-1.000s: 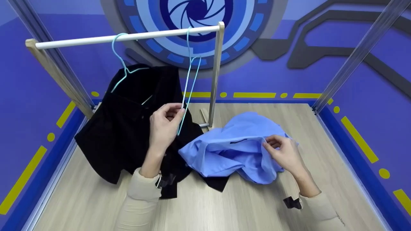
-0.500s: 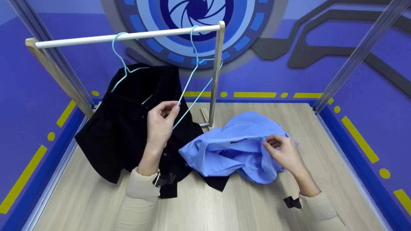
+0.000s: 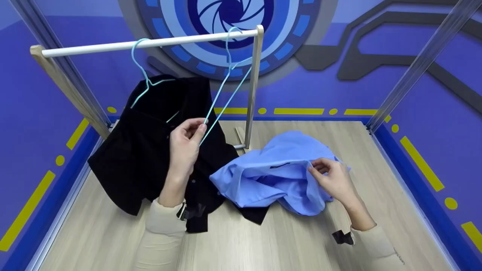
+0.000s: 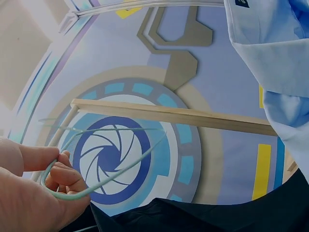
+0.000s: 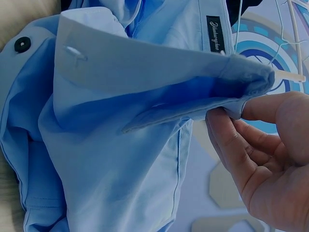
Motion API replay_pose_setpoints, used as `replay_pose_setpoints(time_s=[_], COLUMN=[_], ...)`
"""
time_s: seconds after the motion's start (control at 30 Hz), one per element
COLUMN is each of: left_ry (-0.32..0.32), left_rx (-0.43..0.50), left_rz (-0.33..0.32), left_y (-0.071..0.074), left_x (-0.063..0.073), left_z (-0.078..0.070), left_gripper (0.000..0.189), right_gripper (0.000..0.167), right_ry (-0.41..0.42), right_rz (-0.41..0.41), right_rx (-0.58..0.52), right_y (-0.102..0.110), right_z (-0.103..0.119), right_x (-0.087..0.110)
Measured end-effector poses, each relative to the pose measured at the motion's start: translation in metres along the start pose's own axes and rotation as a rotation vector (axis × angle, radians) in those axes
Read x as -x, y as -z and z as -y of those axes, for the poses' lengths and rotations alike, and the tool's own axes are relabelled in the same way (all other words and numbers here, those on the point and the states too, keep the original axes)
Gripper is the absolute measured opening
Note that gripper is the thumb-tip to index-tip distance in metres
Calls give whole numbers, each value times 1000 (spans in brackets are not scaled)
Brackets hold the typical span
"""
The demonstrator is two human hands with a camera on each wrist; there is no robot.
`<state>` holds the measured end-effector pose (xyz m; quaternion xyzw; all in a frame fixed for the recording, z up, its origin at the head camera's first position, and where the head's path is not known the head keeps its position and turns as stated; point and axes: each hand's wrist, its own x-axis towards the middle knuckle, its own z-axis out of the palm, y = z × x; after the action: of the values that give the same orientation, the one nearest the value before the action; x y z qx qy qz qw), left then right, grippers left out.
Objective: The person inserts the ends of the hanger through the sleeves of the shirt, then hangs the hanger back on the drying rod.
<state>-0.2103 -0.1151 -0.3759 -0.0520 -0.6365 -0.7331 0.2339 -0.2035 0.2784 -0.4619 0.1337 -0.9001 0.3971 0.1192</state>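
Note:
Fingertips of my left hand (image 3: pixel 184 146) pinch the lower end of a light teal wire hanger (image 4: pixel 126 169). Its hook (image 3: pixel 228 49) is at the right part of the white rail, the top of the curve showing above it, and the frame hangs tilted, seen almost edge-on. My right hand (image 3: pixel 335 178) pinches the collar of a light blue shirt (image 3: pixel 301 146) at its right side. In the right wrist view the collar (image 5: pixel 145 58) gapes, showing a black label (image 5: pixel 215 34) inside. The rest of that shirt lies crumpled on the table.
A wooden-sided rack (image 3: pixel 253 94) with a white rail (image 3: pixel 180 40) stands at the back left. On it a black shirt (image 3: pixel 124 162) hangs from a second teal hanger (image 3: pixel 140 67). The pale wood table (image 3: pixel 241 248) runs up to blue walls.
My left hand has drifted slightly left with the hanger's lower end. The hanger has turned and its hook has shifted right and up at the rail. My right hand stays on the collar.

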Motion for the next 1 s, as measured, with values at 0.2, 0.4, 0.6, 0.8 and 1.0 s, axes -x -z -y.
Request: replay_pose_setpoints(time_s=[0.2, 0.4, 0.6, 0.8, 1.0], left_ry=[-16, -27, -40, -54, -53], left_rx=[-14, -9, 18, -4, -57], left_rz=[-2, -13, -17, -14, -34], left_y=[5, 13, 22, 31, 42], left_x=[3, 9, 15, 21, 27], left_z=[-1, -1, -1, -4, -6], left_gripper=[14, 13, 13, 13, 12], right_gripper=[6, 6, 8, 7, 6], right_ry=[8, 14, 9, 6, 2], right_rz=[-7, -8, -9, -8, -2], right_rx=[0, 1, 3, -2, 1], right_y=[0, 0, 1, 1, 0], right_z=[-1, -2, -3, -4, -4], right_x=[0, -1, 0, 0, 1])
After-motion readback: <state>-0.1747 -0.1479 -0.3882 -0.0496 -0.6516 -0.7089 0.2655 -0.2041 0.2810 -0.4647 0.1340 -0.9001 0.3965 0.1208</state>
